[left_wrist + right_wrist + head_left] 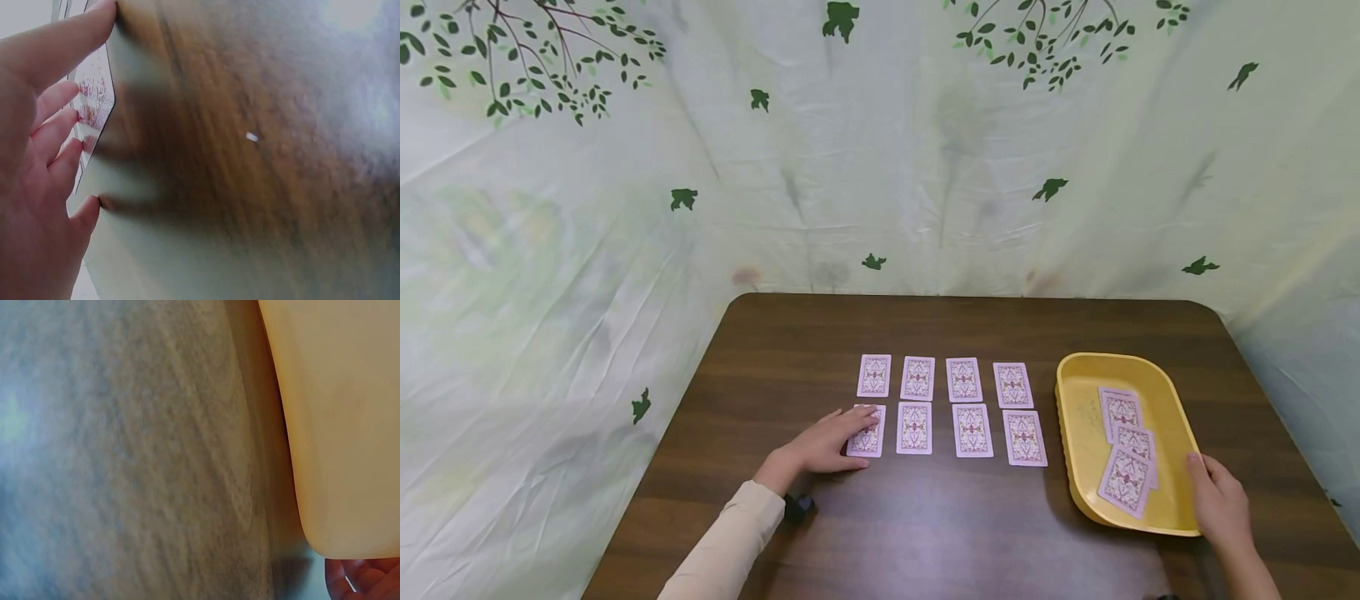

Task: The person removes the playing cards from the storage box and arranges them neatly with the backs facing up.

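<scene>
My left hand (831, 443) rests over the playing card (867, 442) at the near left end of two rows. Its fingertips touch that face-down card, which has a pinkish patterned back. In the left wrist view the fingers (57, 128) reach onto the card (95, 94), and the thumb extends past its edge to the tabletop. My right hand (1223, 502) grips the near right side of a yellow plastic tray (1078, 467), thumb over the rim. Three overlapping cards (1127, 481) lie inside it. The right wrist view shows the tray's underside (350, 437), with fingers at its end.
More face-down cards (913, 427) lie in the two rows between my left hand and the tray. The dark wooden table (940, 525) has rounded far corners. Behind it hangs a pale curtain (880, 167) with leaf prints.
</scene>
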Tool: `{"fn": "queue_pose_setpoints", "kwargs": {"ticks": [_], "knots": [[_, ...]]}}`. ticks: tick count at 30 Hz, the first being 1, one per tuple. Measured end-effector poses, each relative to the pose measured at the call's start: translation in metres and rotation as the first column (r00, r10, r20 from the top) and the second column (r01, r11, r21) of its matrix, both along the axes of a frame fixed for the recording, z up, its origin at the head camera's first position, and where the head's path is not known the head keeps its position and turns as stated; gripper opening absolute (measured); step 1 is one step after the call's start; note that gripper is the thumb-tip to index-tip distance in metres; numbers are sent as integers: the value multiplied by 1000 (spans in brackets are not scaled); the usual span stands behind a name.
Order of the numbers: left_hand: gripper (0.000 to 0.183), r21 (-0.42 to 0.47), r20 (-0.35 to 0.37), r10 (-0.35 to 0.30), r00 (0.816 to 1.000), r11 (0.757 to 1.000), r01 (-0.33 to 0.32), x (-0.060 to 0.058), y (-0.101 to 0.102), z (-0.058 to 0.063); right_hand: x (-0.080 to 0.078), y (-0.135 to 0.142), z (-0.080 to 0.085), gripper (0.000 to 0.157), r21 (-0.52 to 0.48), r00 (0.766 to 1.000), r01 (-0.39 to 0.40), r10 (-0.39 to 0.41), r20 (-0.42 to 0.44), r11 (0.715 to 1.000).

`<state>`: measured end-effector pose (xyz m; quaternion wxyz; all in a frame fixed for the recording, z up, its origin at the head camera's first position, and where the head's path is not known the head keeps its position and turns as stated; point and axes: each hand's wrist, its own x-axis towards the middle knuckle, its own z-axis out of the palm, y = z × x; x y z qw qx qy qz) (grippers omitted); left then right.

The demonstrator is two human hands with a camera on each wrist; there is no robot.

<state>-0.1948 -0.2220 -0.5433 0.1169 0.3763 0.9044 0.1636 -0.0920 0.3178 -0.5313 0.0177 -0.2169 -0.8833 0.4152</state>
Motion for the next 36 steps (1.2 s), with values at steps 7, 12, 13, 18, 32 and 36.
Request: {"fn": "queue_pose_setpoints", "kwargs": {"ticks": [7,12,13,18,32,36], "knots": [[76,104,-27,66,997,993,-63,-1,37,38,3,4,1,53,9,1000,10,-10,-16,1000],[70,99,-233,-32,972,993,56,-7,110,76,3,6,0,53,39,1000,-4,4,-20,999],[70,94,-260,-66,963,991,93,-7,126,80,3,6,0,53,42,1000,-6,7,-16,999],[68,31,-311,-197,930,976,218,-9,200,90,1,5,1,53,37,999,-19,20,-30,999],[68,-217,-245,-462,853,883,416,4,336,69,4,3,0,53,-2,999,8,-8,-44,1000],[68,-320,-151,-474,868,854,410,9,361,60,3,3,0,53,-12,999,13,-14,-47,1000]]}}
